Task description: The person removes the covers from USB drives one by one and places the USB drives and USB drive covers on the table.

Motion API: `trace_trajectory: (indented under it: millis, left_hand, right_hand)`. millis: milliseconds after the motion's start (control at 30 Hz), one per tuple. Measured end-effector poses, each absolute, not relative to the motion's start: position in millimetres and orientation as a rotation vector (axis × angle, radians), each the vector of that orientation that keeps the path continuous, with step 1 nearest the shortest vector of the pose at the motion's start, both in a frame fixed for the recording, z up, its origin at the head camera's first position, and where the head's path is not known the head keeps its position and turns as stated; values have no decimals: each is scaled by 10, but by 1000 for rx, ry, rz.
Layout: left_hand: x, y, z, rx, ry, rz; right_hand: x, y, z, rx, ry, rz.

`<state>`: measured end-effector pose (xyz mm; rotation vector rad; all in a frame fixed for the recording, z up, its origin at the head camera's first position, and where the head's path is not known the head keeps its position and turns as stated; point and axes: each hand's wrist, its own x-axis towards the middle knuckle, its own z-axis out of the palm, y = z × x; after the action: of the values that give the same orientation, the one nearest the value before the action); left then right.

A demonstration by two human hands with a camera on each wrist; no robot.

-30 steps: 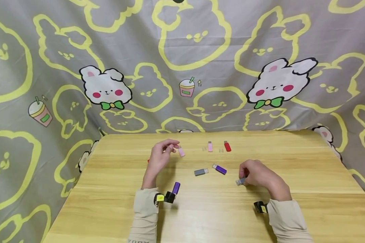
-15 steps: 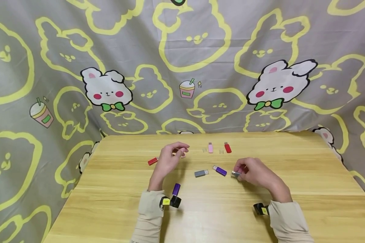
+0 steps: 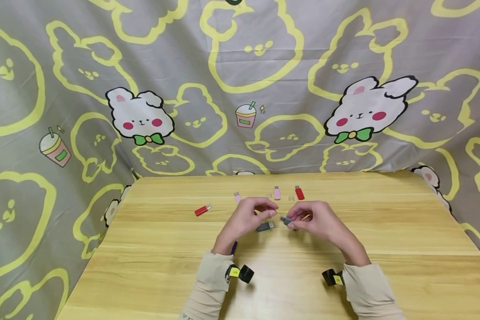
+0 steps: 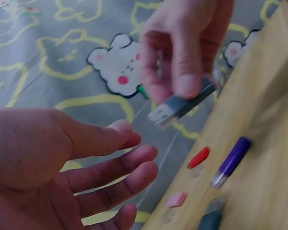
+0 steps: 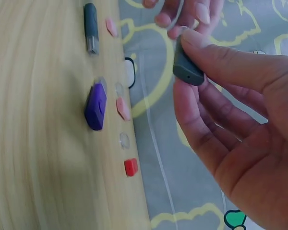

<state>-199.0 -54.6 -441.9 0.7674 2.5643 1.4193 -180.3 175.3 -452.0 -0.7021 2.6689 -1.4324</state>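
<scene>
My right hand point(image 3: 317, 220) pinches a grey USB flash drive point(image 3: 288, 221) between thumb and fingers, raised over the table. Its metal plug end points at my left hand point(image 3: 250, 217), as the left wrist view shows with the plug point(image 4: 162, 116) bright and the grey body point(image 4: 197, 99) under the thumb. My left hand holds nothing; its fingers point(image 4: 129, 184) are loosely bent just short of the plug. Below the hands lie another grey flash drive point(image 3: 266, 226) and a purple flash drive point(image 5: 96, 108), the latter mostly hidden in the head view.
Along the back lie a pink flash drive point(image 3: 277, 193), a red one point(image 3: 299, 193) and small clear caps point(image 3: 291, 198). Another pink drive point(image 3: 238, 197) and red drive point(image 3: 202, 210) lie leftward. A second purple drive point(image 3: 234, 247) shows beside my left wrist. A patterned curtain point(image 3: 232, 146) hangs behind.
My right hand has lifted the grey flash drive and carried it left to the middle. My left hand has moved right from the pink drive, so the hands are now close together.
</scene>
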Motion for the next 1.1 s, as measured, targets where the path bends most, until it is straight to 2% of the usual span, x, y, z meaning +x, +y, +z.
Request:
trace_trajectory:
  millis: [267, 1100]
  left_hand:
    - [-1905, -454, -4375, 823, 2510, 1463]
    - [-1951, -486, -4505, 734, 2503, 1464]
  right_hand:
    - [-1800, 1676, -4481, -685, 2674, -1436]
    - [-1804, 1588, -4500, -716, 2638, -1334]
